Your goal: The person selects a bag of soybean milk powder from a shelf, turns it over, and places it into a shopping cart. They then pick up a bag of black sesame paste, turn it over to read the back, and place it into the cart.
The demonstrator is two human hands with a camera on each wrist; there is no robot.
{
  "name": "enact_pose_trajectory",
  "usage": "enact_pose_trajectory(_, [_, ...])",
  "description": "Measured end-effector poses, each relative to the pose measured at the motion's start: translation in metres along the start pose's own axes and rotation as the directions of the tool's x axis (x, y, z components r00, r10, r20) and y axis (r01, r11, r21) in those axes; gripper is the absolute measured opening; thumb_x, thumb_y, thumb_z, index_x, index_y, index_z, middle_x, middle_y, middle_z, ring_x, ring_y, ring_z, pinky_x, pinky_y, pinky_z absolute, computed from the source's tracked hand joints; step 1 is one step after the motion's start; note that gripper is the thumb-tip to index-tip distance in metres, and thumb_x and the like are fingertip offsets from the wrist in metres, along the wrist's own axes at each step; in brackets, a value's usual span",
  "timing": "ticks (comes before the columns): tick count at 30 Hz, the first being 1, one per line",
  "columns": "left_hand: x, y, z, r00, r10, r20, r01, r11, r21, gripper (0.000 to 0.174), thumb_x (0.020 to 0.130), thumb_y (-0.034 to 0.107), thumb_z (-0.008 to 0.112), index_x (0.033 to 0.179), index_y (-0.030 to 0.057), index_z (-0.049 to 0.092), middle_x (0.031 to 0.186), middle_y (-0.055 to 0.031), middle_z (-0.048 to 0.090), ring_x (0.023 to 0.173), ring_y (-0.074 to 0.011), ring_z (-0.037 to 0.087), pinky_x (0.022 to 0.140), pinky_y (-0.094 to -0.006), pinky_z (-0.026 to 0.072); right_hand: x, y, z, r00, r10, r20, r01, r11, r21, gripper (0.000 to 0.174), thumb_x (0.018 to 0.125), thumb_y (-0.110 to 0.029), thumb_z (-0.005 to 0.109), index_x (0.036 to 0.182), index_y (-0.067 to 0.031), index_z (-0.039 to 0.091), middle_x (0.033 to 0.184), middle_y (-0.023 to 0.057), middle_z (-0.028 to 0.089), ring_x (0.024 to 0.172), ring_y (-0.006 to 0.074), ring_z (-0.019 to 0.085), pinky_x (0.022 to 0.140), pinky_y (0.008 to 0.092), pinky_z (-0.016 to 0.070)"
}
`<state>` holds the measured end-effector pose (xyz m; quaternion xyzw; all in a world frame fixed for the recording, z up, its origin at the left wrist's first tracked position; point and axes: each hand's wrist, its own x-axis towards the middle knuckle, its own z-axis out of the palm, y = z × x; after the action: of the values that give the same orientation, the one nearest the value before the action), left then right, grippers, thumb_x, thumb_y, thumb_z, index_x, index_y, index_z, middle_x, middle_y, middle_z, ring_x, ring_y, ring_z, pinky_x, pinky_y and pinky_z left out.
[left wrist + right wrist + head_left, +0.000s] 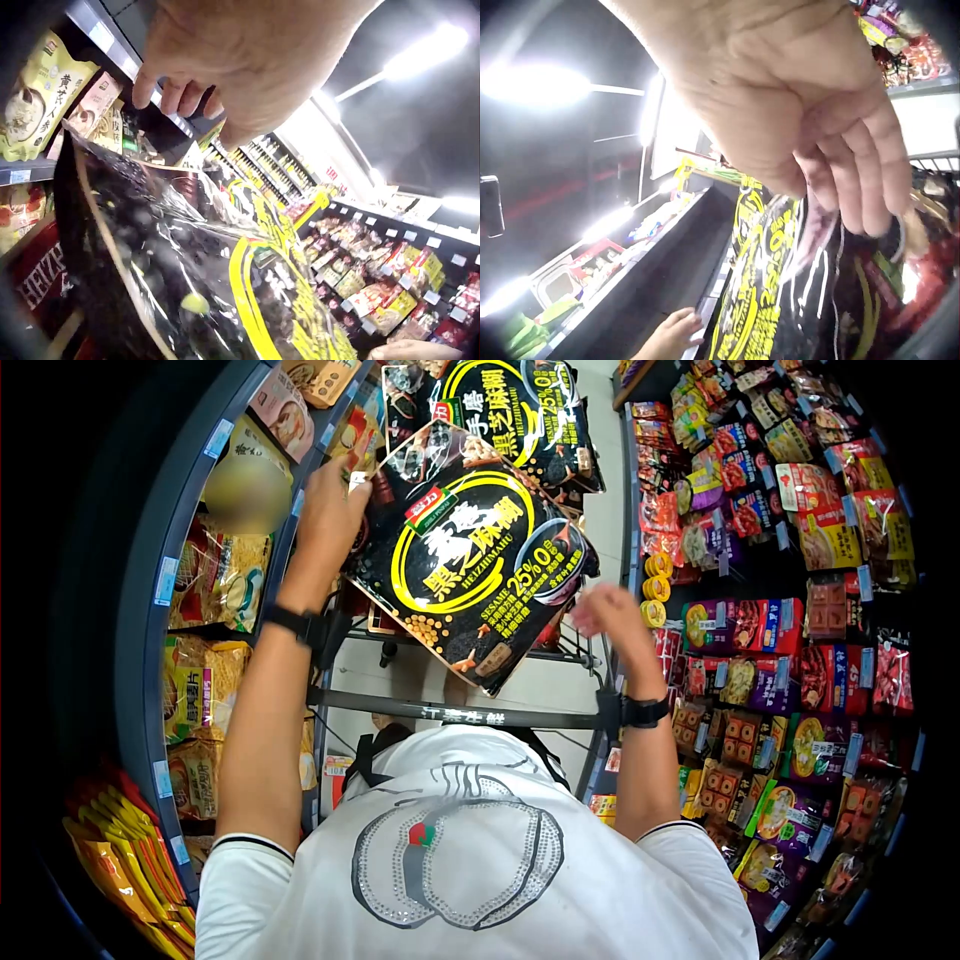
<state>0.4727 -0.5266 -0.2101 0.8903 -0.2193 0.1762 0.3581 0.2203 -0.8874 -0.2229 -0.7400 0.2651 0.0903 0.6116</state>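
Observation:
A black bag of sesame paste [462, 565] with yellow lettering lies tilted on top of the cart, overlapping a second matching bag [545, 420] behind it. At its upper left corner is my left hand [328, 520]; in the left wrist view the loosely bent fingers [174, 96] hang above the bag's edge, holding nothing. By the bag's right edge my right hand [615, 622] has relaxed fingers. The right wrist view shows those fingers [866, 184] extended beside the glossy bag [769, 292], with nothing gripped.
The cart's handlebar [450, 710] crosses in front of my shirt. Shelves of packaged food [215, 575] stand close on the left. On the right, a rack [760, 660] holds several rows of colourful packets. Pale floor [605, 470] shows beyond the bags.

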Motion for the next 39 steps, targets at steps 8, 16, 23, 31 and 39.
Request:
enact_pose_trajectory(8, [-0.130, 0.016, -0.045, 0.556, -0.564, 0.610, 0.826, 0.459, -0.328, 0.041, 0.102, 0.042, 0.058, 0.112, 0.0035, 0.062, 0.099, -0.0062, 0.067, 0.087, -0.0160, 0.067, 0.071, -0.0327, 0.0586, 0.069, -0.062, -0.008, 0.836, -0.539, -0.104, 0.445, 0.777, -0.446, 0.034, 0.098, -0.030, 0.065, 0.110, 0.0027, 0.066, 0.097, 0.0184, 0.071, 0.090, 0.0247, 0.069, 0.084, 0.0352, 0.0529])
enact_pose_trajectory(16, [-0.149, 0.060, -0.013, 0.417, -0.272, 0.867, 0.884, -0.101, -0.457, 0.050, 0.105, 0.038, 0.055, 0.135, -0.0022, 0.056, 0.126, -0.0134, 0.067, 0.113, -0.0222, 0.067, 0.097, -0.0402, 0.0556, 0.114, -0.058, 0.017, 0.969, -0.243, 0.052, 0.236, 0.834, -0.499, 0.064, 0.096, -0.055, 0.060, 0.113, 0.0062, 0.065, 0.104, 0.0135, 0.069, 0.096, 0.0200, 0.063, 0.085, 0.0327, 0.0493])
enact_pose_trajectory(23, [-0.145, 0.067, -0.004, 0.523, -0.273, 0.807, 0.780, -0.228, -0.583, 0.043, 0.106, 0.030, 0.056, 0.133, -0.0019, 0.057, 0.128, -0.0129, 0.067, 0.110, -0.0211, 0.069, 0.095, -0.0398, 0.0590, 0.088, -0.076, 0.016, 0.987, -0.119, 0.107, 0.143, 0.955, -0.259, 0.052, 0.093, -0.045, 0.069, 0.112, 0.0040, 0.070, 0.098, 0.0072, 0.071, 0.089, 0.0131, 0.064, 0.079, 0.0268, 0.0501])
enact_pose_trajectory(31, [-0.111, 0.068, -0.063, 0.721, -0.354, 0.596, 0.602, -0.108, -0.791, 0.042, 0.105, 0.028, 0.058, 0.135, -0.0009, 0.056, 0.130, -0.0113, 0.066, 0.113, -0.0169, 0.067, 0.095, -0.0306, 0.0560, 0.027, -0.104, 0.043, 0.967, -0.230, 0.112, 0.223, 0.972, 0.079, 0.027, 0.101, -0.030, 0.063, 0.105, -0.0041, 0.069, 0.087, -0.0041, 0.064, 0.078, 0.0038, 0.054, 0.071, 0.0203, 0.0427])
enact_pose_trajectory(39, [-0.126, 0.057, -0.149, 0.762, -0.384, 0.521, 0.500, -0.161, -0.851, 0.043, 0.100, 0.017, 0.064, 0.139, 0.0030, 0.051, 0.129, -0.0117, 0.065, 0.110, -0.0199, 0.069, 0.091, -0.0329, 0.0598, -0.038, -0.130, 0.115, 0.925, -0.311, 0.218, 0.195, 0.881, 0.431, 0.032, 0.103, -0.025, 0.061, 0.123, -0.0003, 0.064, 0.107, 0.0009, 0.071, 0.097, 0.0067, 0.064, 0.085, 0.0227, 0.0504])
